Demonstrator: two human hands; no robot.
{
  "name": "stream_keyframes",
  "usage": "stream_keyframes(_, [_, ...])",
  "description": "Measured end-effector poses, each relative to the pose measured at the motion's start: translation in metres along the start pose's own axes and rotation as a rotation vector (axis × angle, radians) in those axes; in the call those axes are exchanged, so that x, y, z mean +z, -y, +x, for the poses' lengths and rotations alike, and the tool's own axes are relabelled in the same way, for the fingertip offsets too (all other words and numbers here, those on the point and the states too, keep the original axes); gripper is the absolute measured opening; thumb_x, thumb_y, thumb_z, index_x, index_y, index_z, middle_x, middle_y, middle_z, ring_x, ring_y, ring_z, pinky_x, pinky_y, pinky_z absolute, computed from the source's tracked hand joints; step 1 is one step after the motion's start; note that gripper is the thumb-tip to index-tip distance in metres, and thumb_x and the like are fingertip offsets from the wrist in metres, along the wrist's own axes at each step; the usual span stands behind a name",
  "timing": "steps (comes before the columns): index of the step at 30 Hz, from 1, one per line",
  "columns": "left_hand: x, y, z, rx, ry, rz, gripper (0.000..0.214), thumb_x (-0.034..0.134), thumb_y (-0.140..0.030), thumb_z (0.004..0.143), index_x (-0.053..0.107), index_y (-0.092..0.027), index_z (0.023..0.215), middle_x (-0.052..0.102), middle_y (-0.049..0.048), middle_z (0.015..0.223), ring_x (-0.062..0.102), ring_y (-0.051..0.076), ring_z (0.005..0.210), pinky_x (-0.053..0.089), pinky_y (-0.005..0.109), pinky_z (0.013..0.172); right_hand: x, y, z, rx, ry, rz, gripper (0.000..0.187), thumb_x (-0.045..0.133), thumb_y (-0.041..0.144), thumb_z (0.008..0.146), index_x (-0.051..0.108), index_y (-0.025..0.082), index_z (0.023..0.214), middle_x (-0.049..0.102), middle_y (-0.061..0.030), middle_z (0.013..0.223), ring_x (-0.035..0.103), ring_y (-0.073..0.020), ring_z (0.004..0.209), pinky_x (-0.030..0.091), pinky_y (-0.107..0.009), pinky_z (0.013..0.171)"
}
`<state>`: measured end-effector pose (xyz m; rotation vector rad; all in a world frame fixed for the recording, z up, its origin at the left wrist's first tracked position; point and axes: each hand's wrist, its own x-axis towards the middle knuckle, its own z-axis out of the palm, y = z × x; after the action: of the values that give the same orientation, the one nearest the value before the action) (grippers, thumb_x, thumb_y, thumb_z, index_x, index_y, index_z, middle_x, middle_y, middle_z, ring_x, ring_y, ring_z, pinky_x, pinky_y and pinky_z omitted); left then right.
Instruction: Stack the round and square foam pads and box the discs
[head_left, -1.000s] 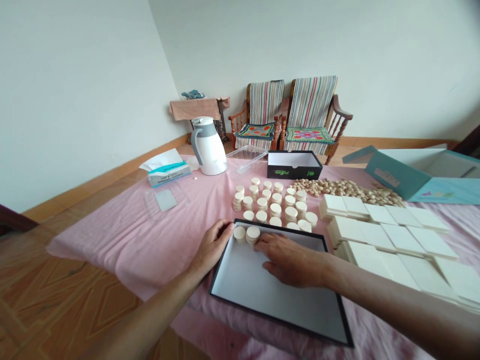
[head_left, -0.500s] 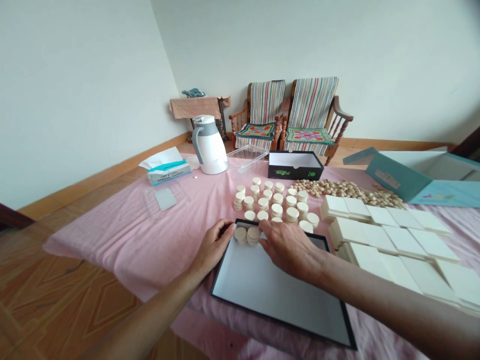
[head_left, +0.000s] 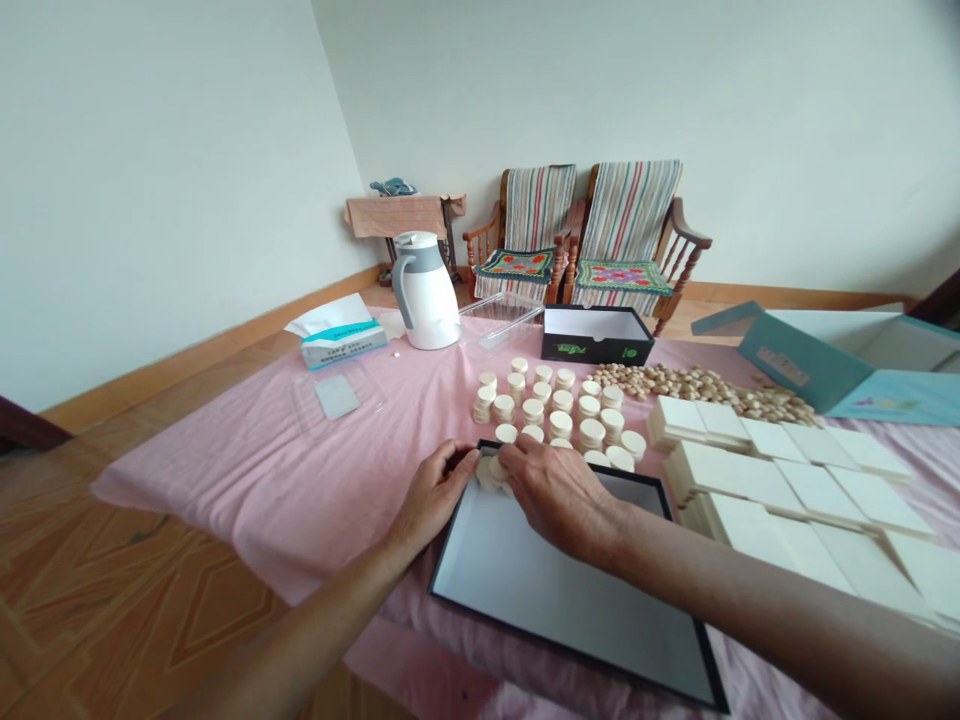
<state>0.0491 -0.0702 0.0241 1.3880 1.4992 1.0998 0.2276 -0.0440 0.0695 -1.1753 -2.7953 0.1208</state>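
Observation:
A shallow black-rimmed box lid [head_left: 577,600] with a pale inside lies at the table's near edge. My left hand [head_left: 437,488] grips its far left corner, thumb along the rim and fingers curled outside. In that corner sit a few stacked round wooden discs [head_left: 491,472], partly covered by my hands. My right hand [head_left: 559,490] reaches over the far rim, its fingers closed against the discs; the fingertips are partly hidden. Just beyond the lid stand several short stacks of pale wooden discs [head_left: 561,424] in loose rows.
Stacks of square white pieces [head_left: 750,470] lie to the right, below a heap of small wooden pieces [head_left: 697,385]. Farther back are a black box [head_left: 596,348], a teal box [head_left: 802,365], a clear plastic tray [head_left: 502,318], a white jug [head_left: 431,305] and a tissue pack [head_left: 341,335].
My right hand has shifted left toward the lid's corner, covering more of the discs there. My left hand stays at the lid's corner. The whole view has moved slightly.

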Motion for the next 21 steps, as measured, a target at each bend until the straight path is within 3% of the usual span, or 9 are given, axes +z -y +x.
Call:
stream_keyframes(8, [0.0001, 0.0017, 0.0011, -0.008, -0.005, -0.032, 0.037, 0.055, -0.049, 0.082, 0.063, -0.017, 0.098, 0.069, 0.0050, 0.093, 0.062, 0.022, 0.087, 0.046, 0.027, 0.070, 0.0005, 0.0063, 0.0090, -0.070, -0.012, -0.013, 0.022, 0.039, 0.009, 0.088, 0.054, 0.017, 0.102, 0.059, -0.0085, 0.096, 0.062, -0.0194, 0.074, 0.042, -0.028, 0.058])
stream_keyframes(21, [0.0001, 0.0025, 0.0013, 0.015, -0.009, -0.014, 0.036, 0.053, -0.048, 0.084, 0.064, -0.016, 0.097, 0.069, 0.0057, 0.095, 0.061, 0.021, 0.086, 0.046, 0.027, 0.070, -0.0025, 0.0097, 0.0099, -0.028, -0.018, -0.014, 0.017, 0.043, 0.020, 0.091, 0.055, 0.015, 0.101, 0.061, -0.0109, 0.097, 0.063, -0.0202, 0.079, 0.044, -0.027, 0.060])
